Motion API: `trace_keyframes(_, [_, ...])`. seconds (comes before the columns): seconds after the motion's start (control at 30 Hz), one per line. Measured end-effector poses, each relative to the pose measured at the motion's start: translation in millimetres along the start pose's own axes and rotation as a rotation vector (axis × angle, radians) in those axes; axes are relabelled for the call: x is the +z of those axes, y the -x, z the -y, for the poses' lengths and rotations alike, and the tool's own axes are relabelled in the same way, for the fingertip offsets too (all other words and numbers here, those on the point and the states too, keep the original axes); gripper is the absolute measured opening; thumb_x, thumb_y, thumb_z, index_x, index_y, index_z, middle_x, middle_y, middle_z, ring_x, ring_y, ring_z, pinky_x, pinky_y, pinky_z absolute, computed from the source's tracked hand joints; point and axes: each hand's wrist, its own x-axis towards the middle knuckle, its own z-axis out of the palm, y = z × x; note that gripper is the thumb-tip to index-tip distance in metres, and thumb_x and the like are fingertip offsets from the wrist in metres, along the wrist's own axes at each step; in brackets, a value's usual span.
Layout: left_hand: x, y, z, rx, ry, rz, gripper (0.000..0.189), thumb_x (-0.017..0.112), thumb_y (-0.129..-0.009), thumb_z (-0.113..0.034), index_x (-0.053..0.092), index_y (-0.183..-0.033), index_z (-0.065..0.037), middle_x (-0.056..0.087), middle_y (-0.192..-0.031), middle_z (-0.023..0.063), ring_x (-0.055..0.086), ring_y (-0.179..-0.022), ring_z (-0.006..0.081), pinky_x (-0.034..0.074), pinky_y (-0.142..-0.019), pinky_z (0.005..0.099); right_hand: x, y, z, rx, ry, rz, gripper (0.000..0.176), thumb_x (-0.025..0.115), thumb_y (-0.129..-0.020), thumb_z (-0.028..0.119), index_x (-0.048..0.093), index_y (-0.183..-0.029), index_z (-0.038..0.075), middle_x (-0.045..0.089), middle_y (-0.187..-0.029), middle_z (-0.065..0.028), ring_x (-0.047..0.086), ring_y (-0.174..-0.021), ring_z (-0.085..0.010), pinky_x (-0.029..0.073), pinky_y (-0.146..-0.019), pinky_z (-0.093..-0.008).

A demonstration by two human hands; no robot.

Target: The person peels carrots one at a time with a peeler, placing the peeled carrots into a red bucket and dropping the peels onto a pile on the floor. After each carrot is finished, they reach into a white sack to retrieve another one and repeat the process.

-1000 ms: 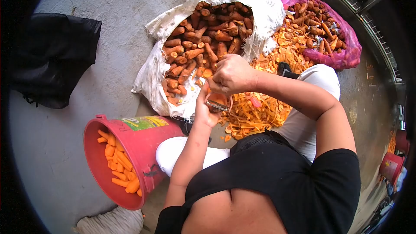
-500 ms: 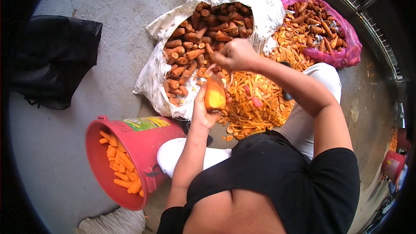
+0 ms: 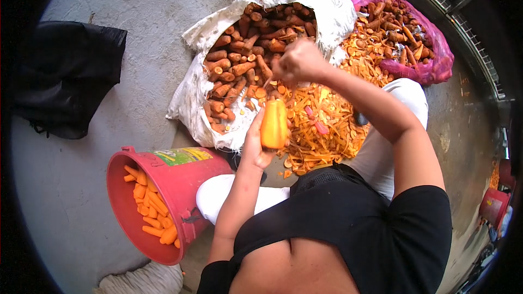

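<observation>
My left hand (image 3: 255, 144) is wrapped around a thick, peeled carrot (image 3: 274, 125), bright orange and held upright over the peelings. Just above its far end, my right hand (image 3: 299, 62) is closed in a fist on a peeler, whose head is blurred and mostly hidden now. Beneath both hands lies a heap of orange carrot peelings (image 3: 321, 136), with some pink-red scraps in it. Beyond them, a white woven sack (image 3: 332, 8) gapes open, full of unpeeled carrots (image 3: 234, 68).
A red bucket (image 3: 182, 201) lies tipped at my left knee, with peeled carrots (image 3: 155, 204) inside. A pink mesh sack (image 3: 438, 57) of carrots is at the far right. Black cloth (image 3: 71, 76) lies on the left floor, and a pale sack (image 3: 144, 280) below the bucket.
My right hand has lifted slightly up and away from the carrot, taking the peeler off it. The carrot has turned a little and shows more of its peeled side.
</observation>
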Motion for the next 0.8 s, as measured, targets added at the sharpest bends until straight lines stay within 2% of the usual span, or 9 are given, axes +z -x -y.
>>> trace_keyframes(0.03, [5, 5, 0, -0.01, -0.009, 0.028, 0.044, 0.046, -0.096, -0.044, 0.053, -0.119, -0.007, 0.064, -0.092, 0.0115, 0.065, -0.071, 0.0222, 0.054, -0.055, 0.0341, 1, -2, -25, 0.018, 0.119, 0.005, 0.045, 0.053, -0.084, 0.033, 0.059, -0.047, 0.008, 0.049, -0.041, -0.0114, 0.053, -0.037, -0.0267, 0.047, -0.044, -0.0363])
trace_keyframes(0.1, [6, 6, -3, -0.02, 0.05, 0.068, 0.047, 0.043, -0.096, -0.046, 0.052, -0.12, -0.006, 0.063, -0.093, 0.0142, 0.065, -0.075, 0.0236, 0.055, -0.058, 0.0341, -14, -6, -38, 0.401, 0.342, 0.158, 0.043, 0.055, -0.085, 0.032, 0.062, -0.049, 0.011, 0.052, -0.043, -0.007, 0.056, -0.04, -0.0185, 0.049, -0.048, -0.0345])
trace_keyframes(0.23, [4, -1, -8, 0.006, 0.095, -0.033, 0.05, 0.044, -0.095, -0.048, 0.051, -0.121, -0.006, 0.062, -0.096, 0.0148, 0.064, -0.078, 0.0243, 0.055, -0.062, 0.0363, -19, -13, -4, 0.572, -0.104, 0.268, 0.047, 0.047, -0.089, 0.04, 0.066, -0.056, 0.012, 0.055, -0.046, -0.0033, 0.05, -0.037, -0.0144, 0.043, -0.039, -0.0316])
trace_keyframes(0.27, [6, -1, -10, 0.007, 0.091, -0.072, 0.05, 0.044, -0.095, -0.049, 0.051, -0.121, -0.006, 0.062, -0.097, 0.0148, 0.064, -0.078, 0.0244, 0.055, -0.063, 0.037, -16, -11, 6, 0.544, -0.191, 0.301, 0.047, 0.043, -0.09, 0.043, 0.068, -0.06, 0.016, 0.055, -0.046, 0.0031, 0.045, -0.036, -0.0086, 0.04, -0.038, -0.029])
trace_keyframes(0.37, [-9, -10, -8, 0.017, 0.059, -0.08, 0.052, 0.049, -0.092, -0.051, 0.052, -0.121, -0.007, 0.063, -0.099, 0.012, 0.063, -0.083, 0.0233, 0.054, -0.066, 0.0396, -21, -4, 45, 0.24, -0.201, 0.218, 0.036, 0.055, -0.083, 0.033, 0.071, -0.06, 0.012, 0.057, -0.046, -0.005, 0.056, -0.041, -0.0185, 0.045, -0.045, -0.0343])
trace_keyframes(0.5, [-3, -12, -4, -0.028, 0.169, -0.192, 0.049, 0.053, -0.091, -0.05, 0.055, -0.118, -0.009, 0.064, -0.102, 0.0063, 0.061, -0.098, 0.0195, 0.054, -0.076, 0.0398, -13, 12, 70, -0.111, -0.233, 0.079, 0.032, 0.062, -0.074, 0.019, 0.056, -0.044, 0.008, 0.05, -0.045, -0.007, 0.053, -0.047, -0.0253, 0.044, -0.049, -0.0365])
trace_keyframes(0.63, [-2, -10, -3, -0.032, 0.15, -0.09, 0.044, 0.052, -0.092, -0.045, 0.055, -0.118, -0.01, 0.064, -0.102, 0.0051, 0.064, -0.093, 0.0193, 0.054, -0.078, 0.0373, -14, 14, 68, -0.148, -0.209, 0.064, 0.034, 0.061, -0.075, 0.019, 0.056, -0.043, 0.008, 0.05, -0.044, -0.0066, 0.053, -0.046, -0.0248, 0.044, -0.048, -0.037])
trace_keyframes(0.73, [4, -9, -1, -0.004, 0.11, -0.122, 0.044, 0.05, -0.093, -0.046, 0.055, -0.118, -0.01, 0.065, -0.097, 0.0066, 0.065, -0.083, 0.0202, 0.055, -0.071, 0.0362, -11, 11, 56, -0.069, -0.184, 0.061, 0.036, 0.06, -0.078, 0.02, 0.058, -0.044, 0.01, 0.049, -0.041, -0.0068, 0.051, -0.04, -0.0237, 0.045, -0.047, -0.0349])
trace_keyframes(0.8, [-6, -7, 1, -0.044, 0.05, -0.002, 0.043, 0.049, -0.093, -0.047, 0.056, -0.116, -0.011, 0.064, -0.095, 0.0097, 0.064, -0.076, 0.0217, 0.052, -0.058, 0.0346, -4, 7, 36, 0.056, -0.108, 0.047, 0.039, 0.057, -0.082, 0.024, 0.062, -0.046, 0.012, 0.05, -0.039, -0.006, 0.05, -0.033, -0.0195, 0.047, -0.047, -0.0325])
